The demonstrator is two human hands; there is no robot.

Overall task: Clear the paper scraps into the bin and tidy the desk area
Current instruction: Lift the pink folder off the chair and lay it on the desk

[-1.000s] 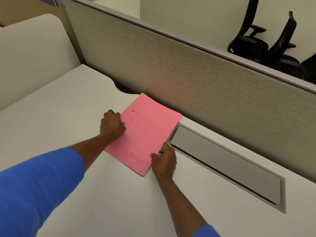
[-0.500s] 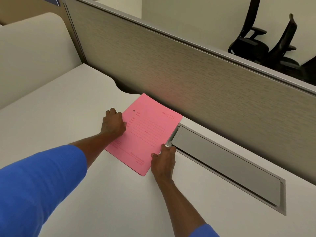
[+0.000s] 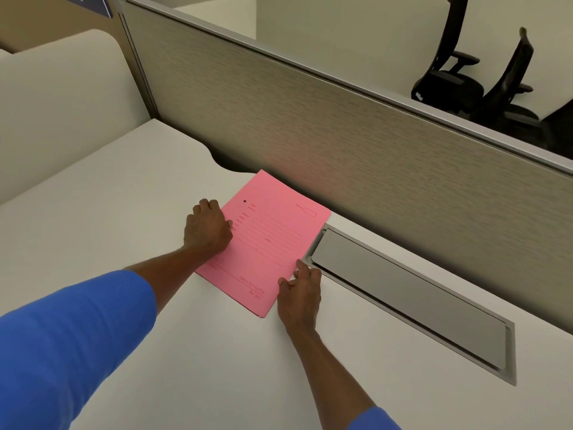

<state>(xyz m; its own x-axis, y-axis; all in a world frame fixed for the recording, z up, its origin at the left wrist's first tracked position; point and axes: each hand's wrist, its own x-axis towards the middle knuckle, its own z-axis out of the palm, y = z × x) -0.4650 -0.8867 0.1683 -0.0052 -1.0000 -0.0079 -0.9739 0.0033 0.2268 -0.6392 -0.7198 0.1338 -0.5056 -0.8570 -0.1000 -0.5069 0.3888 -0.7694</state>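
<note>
Unmoved: one pink folder (image 3: 268,240), two hands

A grey fabric partition panel (image 3: 341,131) stands along the back edge, a metal cable-tray lid (image 3: 409,297) lies flush just before it, and two black office chairs (image 3: 459,79) stand close together beyond the panel.

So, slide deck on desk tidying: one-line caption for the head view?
Both hands, left hand and right hand, steady a pink folder flat on the white desk beside its cable hatch.
</note>
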